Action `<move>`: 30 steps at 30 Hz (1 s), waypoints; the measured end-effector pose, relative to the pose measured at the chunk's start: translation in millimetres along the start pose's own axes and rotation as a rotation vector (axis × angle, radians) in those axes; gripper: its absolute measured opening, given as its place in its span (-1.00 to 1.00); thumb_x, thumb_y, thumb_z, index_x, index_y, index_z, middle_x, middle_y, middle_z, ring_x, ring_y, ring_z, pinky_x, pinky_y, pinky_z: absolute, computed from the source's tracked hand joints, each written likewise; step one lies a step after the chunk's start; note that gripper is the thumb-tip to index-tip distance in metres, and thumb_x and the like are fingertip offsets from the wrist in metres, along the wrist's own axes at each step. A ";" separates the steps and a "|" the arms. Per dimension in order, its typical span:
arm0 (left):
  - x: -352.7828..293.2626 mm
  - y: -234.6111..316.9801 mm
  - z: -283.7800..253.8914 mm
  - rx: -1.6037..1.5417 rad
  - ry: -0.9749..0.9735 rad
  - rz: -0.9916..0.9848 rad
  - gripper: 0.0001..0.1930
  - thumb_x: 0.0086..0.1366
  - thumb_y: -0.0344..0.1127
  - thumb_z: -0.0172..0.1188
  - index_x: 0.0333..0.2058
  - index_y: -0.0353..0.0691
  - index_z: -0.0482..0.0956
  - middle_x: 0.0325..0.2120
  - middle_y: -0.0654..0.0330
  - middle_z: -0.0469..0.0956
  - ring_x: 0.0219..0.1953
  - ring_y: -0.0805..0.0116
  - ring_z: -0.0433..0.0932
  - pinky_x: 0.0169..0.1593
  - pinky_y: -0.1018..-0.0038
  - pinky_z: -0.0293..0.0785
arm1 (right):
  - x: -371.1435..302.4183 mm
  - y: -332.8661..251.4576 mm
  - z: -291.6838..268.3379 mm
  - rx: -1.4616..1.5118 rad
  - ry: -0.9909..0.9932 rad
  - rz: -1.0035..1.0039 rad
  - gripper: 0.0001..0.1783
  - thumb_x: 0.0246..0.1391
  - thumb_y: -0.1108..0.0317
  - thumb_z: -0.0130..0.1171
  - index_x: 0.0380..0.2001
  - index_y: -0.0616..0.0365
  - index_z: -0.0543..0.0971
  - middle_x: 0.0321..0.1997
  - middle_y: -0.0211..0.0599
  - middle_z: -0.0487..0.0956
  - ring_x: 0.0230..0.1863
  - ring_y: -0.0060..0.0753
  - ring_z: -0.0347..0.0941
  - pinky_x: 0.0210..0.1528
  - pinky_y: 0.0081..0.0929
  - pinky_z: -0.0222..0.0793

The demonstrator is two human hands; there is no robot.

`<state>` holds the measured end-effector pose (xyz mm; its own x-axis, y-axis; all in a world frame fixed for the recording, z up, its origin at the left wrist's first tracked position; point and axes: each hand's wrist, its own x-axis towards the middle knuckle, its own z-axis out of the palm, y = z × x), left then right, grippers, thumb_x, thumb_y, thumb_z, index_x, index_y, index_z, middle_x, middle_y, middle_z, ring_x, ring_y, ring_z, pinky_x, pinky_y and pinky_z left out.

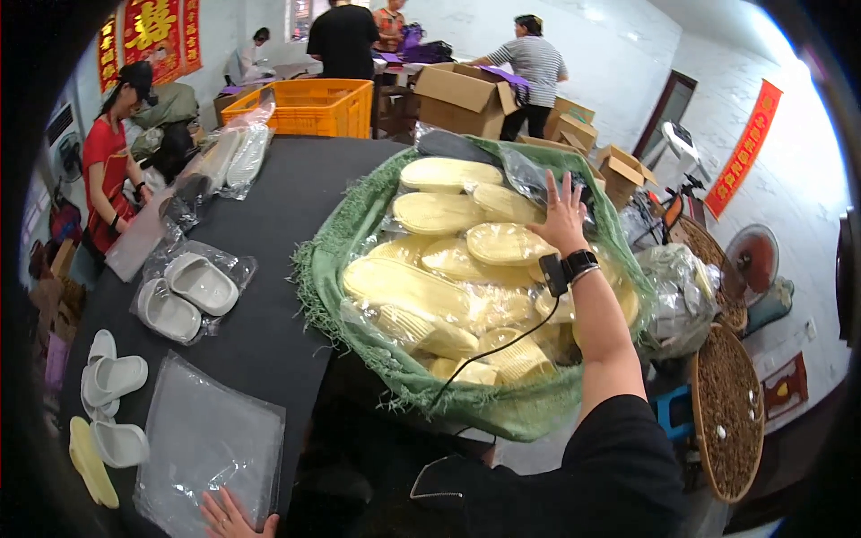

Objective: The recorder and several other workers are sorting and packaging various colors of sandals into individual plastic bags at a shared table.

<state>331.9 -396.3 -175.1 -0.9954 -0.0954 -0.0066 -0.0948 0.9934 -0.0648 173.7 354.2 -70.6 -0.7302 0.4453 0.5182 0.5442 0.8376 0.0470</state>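
Observation:
My left hand (235, 517) lies flat, fingers spread, on the near edge of a stack of clear plastic bags (211, 430) on the dark table. To the right, my right hand (563, 218) is stretched over a green woven sack (502, 415) full of yellow slippers (408, 287) in clear wrapping. Its fingers are apart, by the sack's far right side; whether the fingertips touch the wrapping I cannot tell. Left of the bag stack stand loose white slippers (119, 377) and a yellow slipper (92, 462). Beyond them lies a wrapped pair of white slippers (170, 311).
A co-worker in red (108, 170) stands at the table's far left, near more wrapped slippers (247, 160). Behind the table are an orange crate (327, 109), a cardboard box (462, 94) and several people. Round woven trays (728, 412) stand at right. A black cable (489, 352) hangs across the sack.

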 end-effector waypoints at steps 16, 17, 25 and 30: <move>-2.2 7.3 -14.8 -0.005 -0.055 -0.017 0.06 0.04 0.42 0.21 0.41 0.00 0.07 0.39 -0.13 0.02 0.42 -0.27 -0.10 0.32 -0.30 -0.09 | 82.5 11.5 -27.0 0.129 0.307 0.006 -0.66 0.01 0.34 0.19 -0.09 0.06 0.48 -0.37 0.11 0.62 -0.28 0.21 0.58 -0.23 0.00 0.49; -1.8 7.5 -15.0 -0.013 -0.056 -0.020 0.06 0.04 0.42 0.21 0.41 0.00 0.07 0.39 -0.14 0.03 0.42 -0.27 -0.10 0.33 -0.30 -0.10 | 88.4 2.8 -43.5 0.202 0.379 -0.011 -0.62 0.00 0.33 0.20 -0.06 0.06 0.50 -0.35 0.14 0.62 -0.27 0.23 0.57 -0.23 0.00 0.49; -3.5 15.4 -30.8 -0.183 -0.074 -0.112 0.10 -0.12 0.28 0.39 0.37 -0.03 0.15 0.41 -0.11 -0.03 0.45 -0.23 -0.17 0.36 -0.29 -0.22 | 97.6 -138.6 -148.7 1.387 0.314 -0.339 -0.63 0.08 0.41 0.31 -0.06 0.32 0.51 -0.23 -0.26 0.67 -0.28 -0.46 0.60 -0.28 -0.41 0.56; -13.9 11.6 -41.0 -0.130 0.089 -0.003 0.05 -0.10 0.22 0.42 0.32 -0.14 0.24 0.38 -0.12 0.04 0.43 -0.28 -0.14 0.34 -0.36 -0.32 | 36.5 -275.4 -165.6 2.115 -0.408 -0.334 -0.62 0.15 0.45 0.24 0.02 0.28 0.44 -0.13 -0.25 0.60 -0.19 -0.46 0.58 -0.19 -0.48 0.58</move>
<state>344.1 -380.9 -134.8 -0.9918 -0.0978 0.0827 -0.0925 0.9936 0.0653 65.6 87.4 76.9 -0.8536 0.0349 0.5197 -0.5122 -0.2378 -0.8253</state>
